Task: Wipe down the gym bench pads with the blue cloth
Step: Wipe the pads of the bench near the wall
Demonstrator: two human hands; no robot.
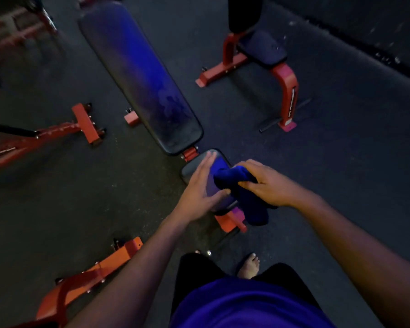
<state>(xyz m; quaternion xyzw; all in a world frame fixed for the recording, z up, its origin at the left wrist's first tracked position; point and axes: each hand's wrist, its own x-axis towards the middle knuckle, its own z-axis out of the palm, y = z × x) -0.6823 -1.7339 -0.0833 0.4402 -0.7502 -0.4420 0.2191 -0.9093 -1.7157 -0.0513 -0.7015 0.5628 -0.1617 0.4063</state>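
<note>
Seemingly early on: the long back pad [140, 74] looks smeared and, judging by that, not yet wiped. The left hand [200, 188] lies flat, fingers straight, on the small seat pad [194, 166]. The right hand [264, 183] grips the bunched blue cloth [244, 192] at that pad's right edge, cloth partly hanging off.

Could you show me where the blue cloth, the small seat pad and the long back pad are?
blue cloth [234, 179]: head view, bunched upper part beside the right hand.
small seat pad [219, 162]: head view, bare far end.
long back pad [140, 74]: head view, middle of its top surface.
</note>
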